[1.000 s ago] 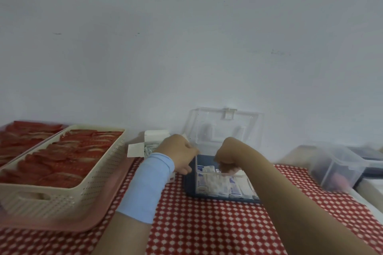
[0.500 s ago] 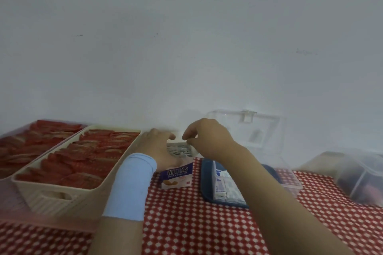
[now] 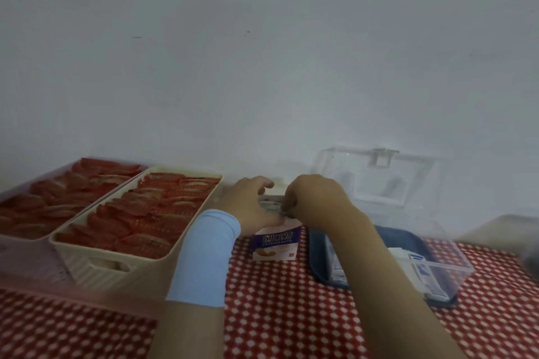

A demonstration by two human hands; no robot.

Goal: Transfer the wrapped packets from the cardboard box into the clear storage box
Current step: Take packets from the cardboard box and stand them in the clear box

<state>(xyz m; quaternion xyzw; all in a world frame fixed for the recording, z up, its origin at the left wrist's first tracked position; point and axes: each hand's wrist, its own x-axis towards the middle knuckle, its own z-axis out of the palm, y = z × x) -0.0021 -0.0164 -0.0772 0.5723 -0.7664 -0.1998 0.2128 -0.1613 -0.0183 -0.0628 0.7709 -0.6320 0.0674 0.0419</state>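
A small cardboard box (image 3: 275, 243) with a purple and white front stands on the red checked cloth, its top open. My left hand (image 3: 252, 204) grips its left side. My right hand (image 3: 313, 198) reaches into the open top, fingers pinched on the wrapped packets (image 3: 269, 204) inside. To the right sits the clear storage box (image 3: 446, 267) with a dark blue base, its clear lid (image 3: 376, 178) standing open against the wall. Several white and blue wrapped packets (image 3: 421, 269) lie in it, partly hidden by my right forearm.
A cream basket (image 3: 96, 264) full of red packets stands at the left, with a pink tray (image 3: 17, 245) of more red packets beyond it. A white wall runs close behind everything. Another blurred clear container (image 3: 513, 230) sits at the far right.
My right hand left the clear storage box and moved left to the cardboard box's open top. My left hand now holds the cardboard box upright. The view shifted left.
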